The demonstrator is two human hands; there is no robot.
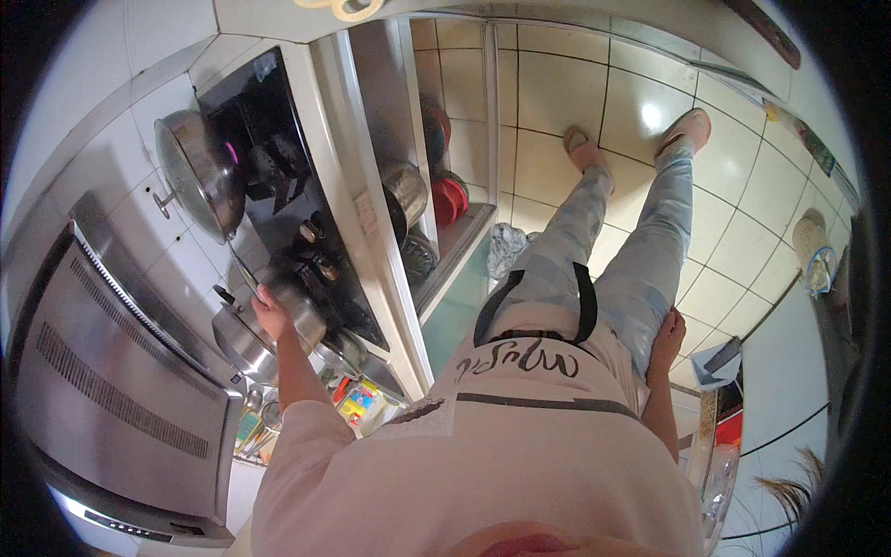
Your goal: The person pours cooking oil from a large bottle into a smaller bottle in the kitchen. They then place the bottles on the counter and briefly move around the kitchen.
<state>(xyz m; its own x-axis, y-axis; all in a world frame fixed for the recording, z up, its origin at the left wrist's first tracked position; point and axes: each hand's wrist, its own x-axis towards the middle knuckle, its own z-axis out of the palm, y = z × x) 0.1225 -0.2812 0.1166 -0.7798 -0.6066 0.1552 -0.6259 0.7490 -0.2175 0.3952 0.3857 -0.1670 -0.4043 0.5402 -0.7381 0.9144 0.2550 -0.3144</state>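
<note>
My left hand [273, 315] is closed around the long handle of a steel wok [202, 177] on the gas stove [264, 146]. A lid with a knob [164, 205] covers the wok. Near my left wrist, on the same stove, is a lidded stainless steel pot [243, 341] with a dark knob. My forearm covers part of this pot. My right hand [666, 344] hangs low and rests against my right trouser leg [630, 306]. No object shows in it, and its palm is hidden.
A range hood [132, 362] overhangs the stove side. Below the counter, a cabinet holds a metal pot [406, 197] and red basins [449, 200]. Near my leg lies a crumpled plastic bag [507, 249]. Utensils [259, 426] and colourful packets [362, 402] crowd the counter near my left arm.
</note>
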